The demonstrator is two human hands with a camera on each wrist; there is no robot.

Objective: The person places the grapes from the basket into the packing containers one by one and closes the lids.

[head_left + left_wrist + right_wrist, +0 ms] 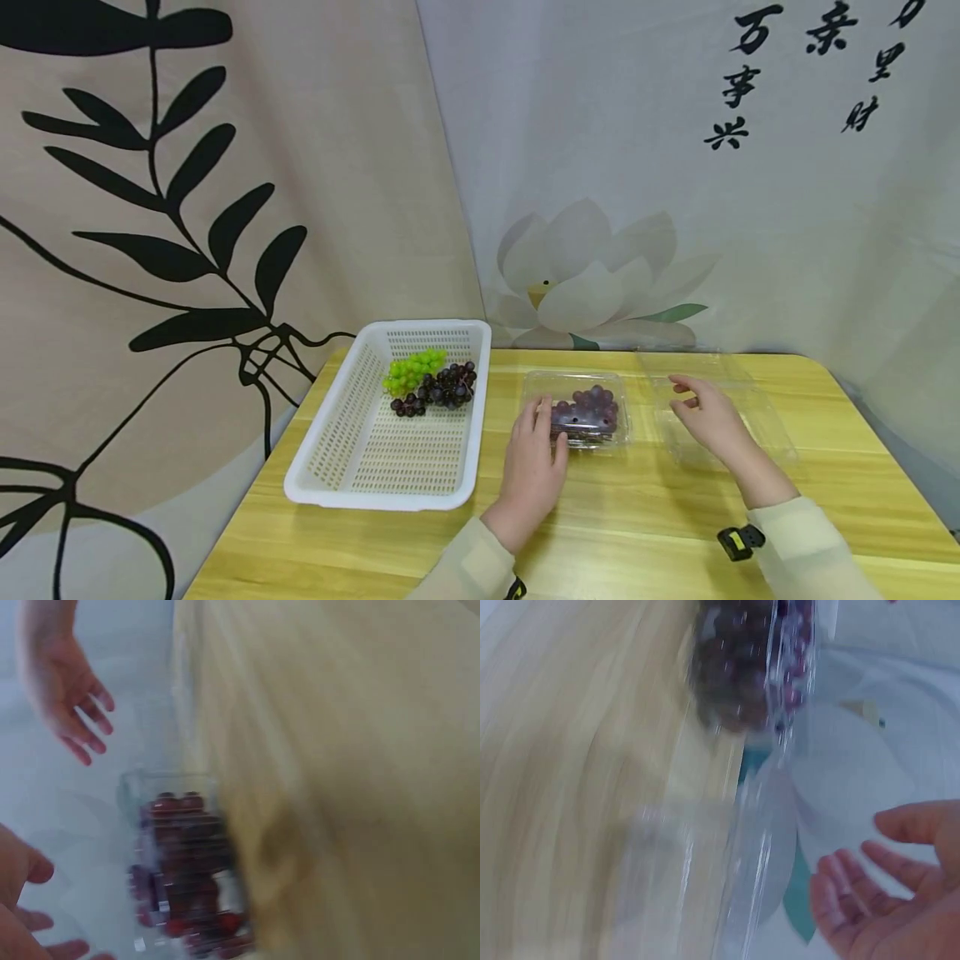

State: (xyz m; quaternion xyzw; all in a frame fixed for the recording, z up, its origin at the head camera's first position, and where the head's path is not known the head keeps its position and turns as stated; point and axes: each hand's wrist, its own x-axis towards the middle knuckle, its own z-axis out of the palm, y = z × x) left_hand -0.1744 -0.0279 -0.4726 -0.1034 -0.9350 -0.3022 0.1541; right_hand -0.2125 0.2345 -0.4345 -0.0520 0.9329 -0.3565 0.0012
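Left hand against grape box

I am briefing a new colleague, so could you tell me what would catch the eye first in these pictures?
The white basket on the table's left side, holding green grapes and dark grapes at its far end. Right of it, the left hand rests against a clear box of purple grapes, while the right hand hovers open over its empty lid.

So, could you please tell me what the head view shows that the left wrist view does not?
Only the head view shows the white basket with green grapes and dark grapes, plus the empty clear container. Only the left wrist view shows the open palm side of the right hand, blurred. Both show the clear box of purple grapes, the wooden table and both hands.
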